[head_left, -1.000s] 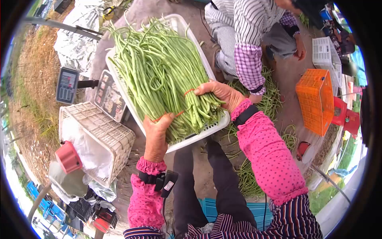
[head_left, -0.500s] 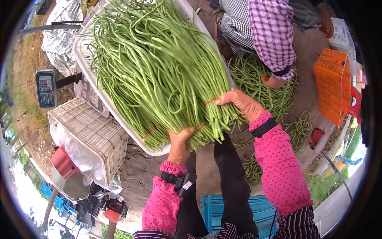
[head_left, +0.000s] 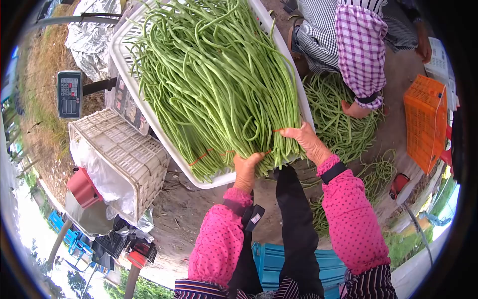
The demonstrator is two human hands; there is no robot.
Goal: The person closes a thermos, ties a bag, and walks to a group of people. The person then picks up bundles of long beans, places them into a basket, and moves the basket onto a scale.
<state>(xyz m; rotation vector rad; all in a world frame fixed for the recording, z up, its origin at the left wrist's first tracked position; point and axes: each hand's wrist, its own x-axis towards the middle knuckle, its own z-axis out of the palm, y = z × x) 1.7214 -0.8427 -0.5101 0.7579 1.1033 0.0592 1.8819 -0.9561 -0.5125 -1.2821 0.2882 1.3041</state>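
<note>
A white plastic basket holds long green beans in bundles tied with red bands. My left hand is closed round the cut ends of a bundle at the basket's near edge. Just right of it, my right hand grips the bundle along the right side, thumb beside its red band. Both bundles lie on top of the other beans, tips pointing away from me. The fingers under the bundles are hidden.
A scale display stands left of the basket, above a white crate with plastic bags. To the right, a co-worker's hand touches loose beans on the ground. An orange crate lies beyond. A blue plastic stool is near my legs.
The view has shifted, so the basket appears farther right and higher. My right hand has come slightly nearer to me with its bundle. Both hands keep their hold.
</note>
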